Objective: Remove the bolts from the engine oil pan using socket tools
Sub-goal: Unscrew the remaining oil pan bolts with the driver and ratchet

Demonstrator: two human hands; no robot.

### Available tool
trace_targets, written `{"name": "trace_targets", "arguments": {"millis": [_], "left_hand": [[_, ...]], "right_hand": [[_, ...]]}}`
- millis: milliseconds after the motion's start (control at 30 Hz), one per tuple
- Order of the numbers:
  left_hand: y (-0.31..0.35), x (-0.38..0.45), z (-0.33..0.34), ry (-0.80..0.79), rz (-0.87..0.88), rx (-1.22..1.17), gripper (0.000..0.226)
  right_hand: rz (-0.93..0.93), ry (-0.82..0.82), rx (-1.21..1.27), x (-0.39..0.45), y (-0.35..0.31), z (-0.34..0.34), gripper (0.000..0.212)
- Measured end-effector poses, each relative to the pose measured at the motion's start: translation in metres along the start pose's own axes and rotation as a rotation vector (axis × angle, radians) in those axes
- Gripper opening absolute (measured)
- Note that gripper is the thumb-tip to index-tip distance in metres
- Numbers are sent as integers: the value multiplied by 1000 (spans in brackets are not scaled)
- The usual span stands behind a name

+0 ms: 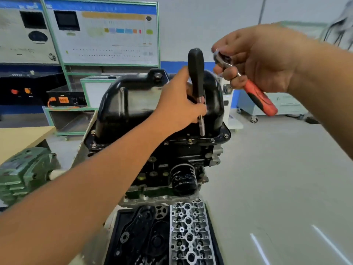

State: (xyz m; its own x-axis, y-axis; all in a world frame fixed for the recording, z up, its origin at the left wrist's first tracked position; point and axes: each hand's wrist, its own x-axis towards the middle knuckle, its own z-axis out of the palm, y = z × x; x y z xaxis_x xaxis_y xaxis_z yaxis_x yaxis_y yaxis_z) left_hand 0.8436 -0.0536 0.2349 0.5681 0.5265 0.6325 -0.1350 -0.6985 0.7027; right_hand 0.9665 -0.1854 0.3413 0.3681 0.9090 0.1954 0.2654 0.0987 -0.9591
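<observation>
Here, the black oil pan (pixel 152 106) sits on top of the upturned engine (pixel 172 161) in the middle of the view, its bolted flange running along the lower edge from 9 o'clock round to 3 o'clock. The left hand (pixel 177 104) comes in from 7 o'clock and pinches the metal shaft of a black-handled socket driver (pixel 196 81), which stands upright with its socket end down on the flange, at or just beside a bolt (pixel 212 139); contact with the head cannot be told. The right hand (pixel 263 58), up at 2 o'clock and well apart from the pan, curls its fingers round the head end of a ratchet wrench (pixel 254 92), whose red-and-black handle slants down toward 4 o'clock in open air. An oil filter (pixel 183 178) juts from the block below the flange. At 6 o'clock lies a cylinder head (pixel 189 232) on a dark tray. Bare grey floor (pixel 277 178) spreads wide at 3 to 5 o'clock; a green casting (pixel 24 173) crowds 9 o'clock.
</observation>
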Motion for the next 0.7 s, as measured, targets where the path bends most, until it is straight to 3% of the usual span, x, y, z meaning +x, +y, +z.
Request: {"name": "trace_targets", "arguments": {"millis": [200, 267, 333, 533, 700], "left_hand": [[24, 47, 26, -227, -7, -12, 50], [29, 59, 30, -287, 48, 44, 45], [34, 70, 32, -336, 136, 159, 44], [31, 81, 43, -413, 210, 326, 44], [30, 85, 41, -495, 179, 424, 46]], "right_hand": [[-90, 87, -33, -5, 8, -31, 12], [-111, 173, -45, -2, 13, -37, 5], [-162, 214, -104, 1, 18, -44, 10], [-262, 197, -233, 5, 34, -49, 29], [-288, 202, -261, 5, 44, -56, 31]]}}
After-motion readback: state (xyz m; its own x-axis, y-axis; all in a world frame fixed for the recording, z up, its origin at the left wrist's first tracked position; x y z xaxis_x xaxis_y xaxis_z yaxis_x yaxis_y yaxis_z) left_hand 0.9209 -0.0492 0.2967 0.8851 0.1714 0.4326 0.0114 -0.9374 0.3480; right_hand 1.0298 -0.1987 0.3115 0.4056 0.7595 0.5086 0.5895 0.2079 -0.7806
